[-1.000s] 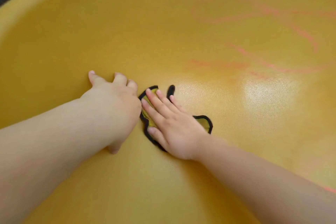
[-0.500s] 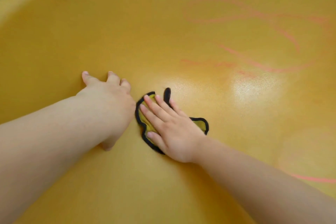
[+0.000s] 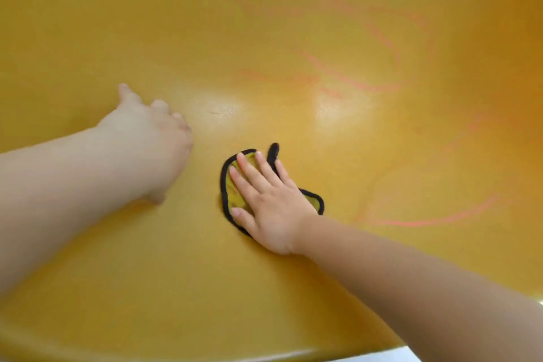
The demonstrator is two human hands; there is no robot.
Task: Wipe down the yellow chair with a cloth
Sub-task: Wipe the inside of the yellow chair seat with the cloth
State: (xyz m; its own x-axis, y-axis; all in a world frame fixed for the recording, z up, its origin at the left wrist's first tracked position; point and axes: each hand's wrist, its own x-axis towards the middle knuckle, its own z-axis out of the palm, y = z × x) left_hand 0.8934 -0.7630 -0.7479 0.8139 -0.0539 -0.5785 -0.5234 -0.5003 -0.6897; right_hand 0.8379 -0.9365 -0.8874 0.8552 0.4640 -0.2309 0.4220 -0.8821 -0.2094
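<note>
Yellow chair: curved shell, near rim along the bottom. Cloth, black-edged, lay mid-seat under right hand, fingers straight, spread, pressing. Left hand rested apart, loosely bent, holding nothing. Pink marks lay beyond.

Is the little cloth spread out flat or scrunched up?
Mostly flat: the cloth lies against the chair under the right hand, fingers straight; its black edge looks wavy.
</note>
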